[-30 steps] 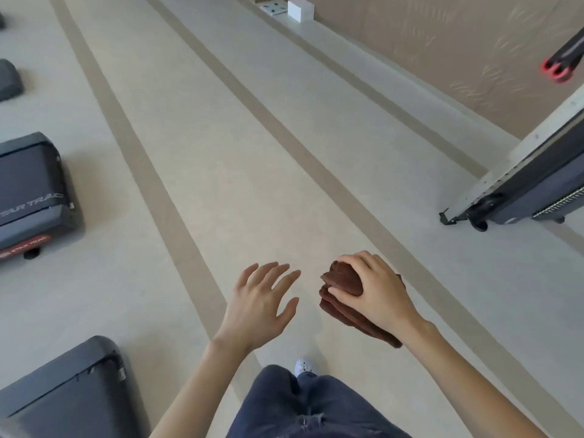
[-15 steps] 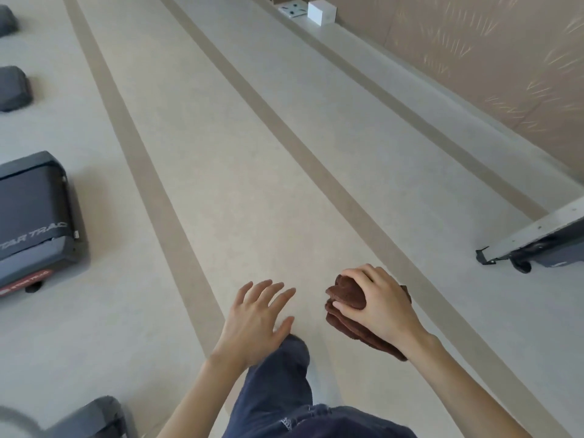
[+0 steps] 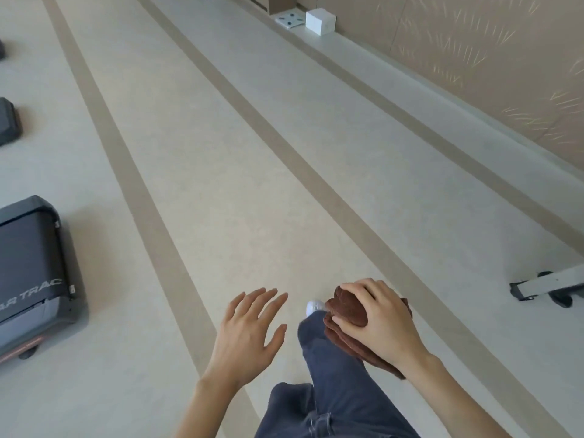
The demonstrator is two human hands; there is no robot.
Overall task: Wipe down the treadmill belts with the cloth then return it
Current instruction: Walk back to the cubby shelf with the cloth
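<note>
My right hand (image 3: 380,322) grips a folded brown cloth (image 3: 346,314), held in the air above the floor at lower right. To its left my left hand (image 3: 249,335) hovers with fingers spread and holds nothing. A dark treadmill (image 3: 30,273) with its belt end showing stands at the left edge, well away from both hands. The grey foot of another treadmill (image 3: 550,286) juts in at the right edge.
Pale floor with tan stripes (image 3: 316,184) runs ahead. A raised ledge along the brown wall carries a white box (image 3: 319,21) and a flat white device (image 3: 289,20). Dark equipment (image 3: 8,124) sits far left. My leg in blue jeans (image 3: 328,374) steps forward.
The view has moved forward along the floor. The right treadmill has slid toward the right edge and the near-left one has left the view. My right hand still holds the cloth.
</note>
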